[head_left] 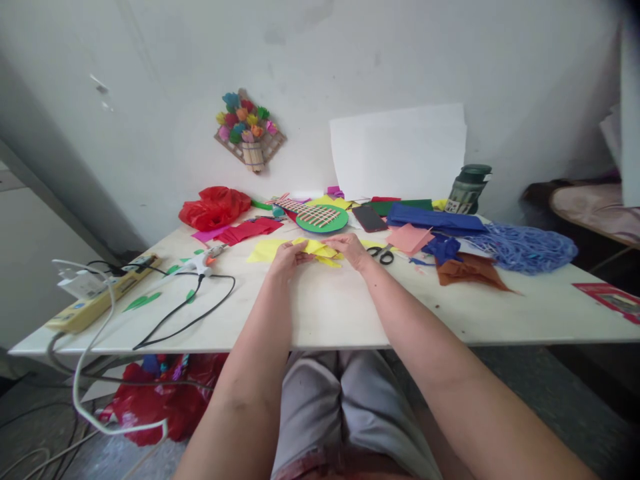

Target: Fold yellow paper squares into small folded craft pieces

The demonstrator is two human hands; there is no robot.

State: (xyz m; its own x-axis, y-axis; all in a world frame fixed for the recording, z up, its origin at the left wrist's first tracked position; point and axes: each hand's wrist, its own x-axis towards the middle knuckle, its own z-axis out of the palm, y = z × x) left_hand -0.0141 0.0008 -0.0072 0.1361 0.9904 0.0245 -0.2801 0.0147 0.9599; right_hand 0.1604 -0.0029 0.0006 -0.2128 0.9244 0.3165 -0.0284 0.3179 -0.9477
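Observation:
Both of my hands are at the middle of the table, on pieces of yellow crepe paper (316,248). My left hand (291,257) pinches the left side of a small yellow piece. The right hand (347,249) has its fingers closed on that piece's right edge. A flat yellow sheet (264,251) lies just left of my left hand. Black-handled scissors (383,255) rest beside my right hand. Behind the hands lies a green disc (323,218) with striped sticks across it. How the paper is folded between my fingertips is too small to tell.
At left, a glue gun (203,261) with a looping black cord lies near a power strip (103,293). A phone (370,218), blue paper (433,219), blue yarn (525,248) and brown paper (470,270) lie right. A dark bottle (469,190) stands behind.

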